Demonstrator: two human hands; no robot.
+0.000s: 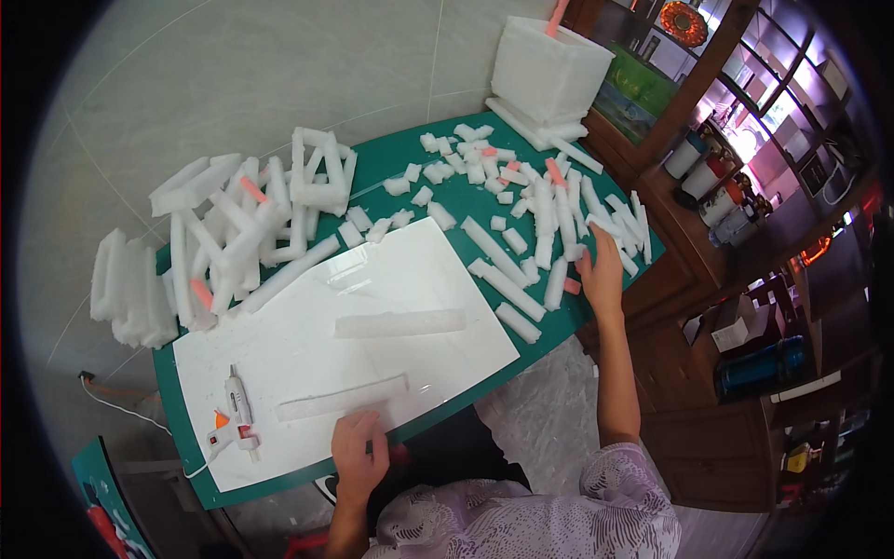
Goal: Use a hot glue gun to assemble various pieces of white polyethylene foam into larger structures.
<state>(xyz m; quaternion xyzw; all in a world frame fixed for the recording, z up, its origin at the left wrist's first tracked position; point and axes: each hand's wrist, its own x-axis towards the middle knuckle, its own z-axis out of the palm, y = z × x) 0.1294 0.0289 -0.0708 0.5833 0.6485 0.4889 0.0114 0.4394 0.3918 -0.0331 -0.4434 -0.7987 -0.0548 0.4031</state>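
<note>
Two white foam-like strips lie on a glossy white board (270,373): one strip (400,323) farther off, the other strip (343,398) closer to me. My left hand (358,455) is at the board's near edge, just below the closer strip, fingers loosely bent, thumb apart, nothing visible in it. On the right, my right hand (602,278) reaches into a pile of white strips (545,219). Its thumb and fingers are apart, with fingertips beside a short strip (605,224). A hot glue gun (239,405) rests on the board's left part.
White open frames (321,177) and strips are stacked at the left back of the green table (372,182). Small white and pink pieces (475,168) scatter across the back. A white box (545,70) stands at the far right corner. Wooden cabinets (717,438) flank the right.
</note>
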